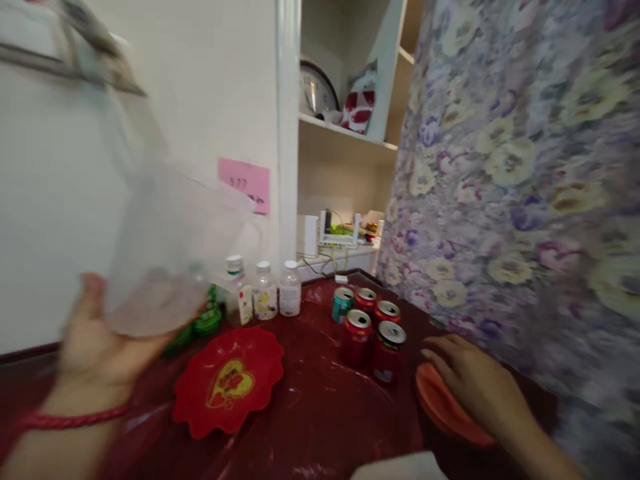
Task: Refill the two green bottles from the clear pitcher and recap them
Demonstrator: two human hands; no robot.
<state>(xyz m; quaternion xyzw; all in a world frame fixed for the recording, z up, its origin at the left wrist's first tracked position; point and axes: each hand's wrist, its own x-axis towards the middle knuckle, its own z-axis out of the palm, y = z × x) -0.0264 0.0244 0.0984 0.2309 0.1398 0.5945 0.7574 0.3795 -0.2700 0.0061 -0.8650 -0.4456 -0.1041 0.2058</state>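
Observation:
My left hand [103, 350], with a red cord on its wrist, holds a translucent plastic container [160, 267] tilted above the table's left side; motion blurs it. My right hand [467, 370] rests over an orange-red round object [443, 407] at the right, its fingers on the top; whether it grips the object is unclear. Between the hands lies a red scalloped plate [260, 363] with a yellow heart design. Several drink cans [357, 333] stand grouped right of the middle, one of them green [343, 305].
Behind the plate stand clear bottles with white caps [265, 293], beside green items [207, 320]. A pale object [400, 468] shows at the bottom edge. Shelves with a clock [317, 90] and a white router [340, 233] are behind; a floral curtain [500, 167] hangs right.

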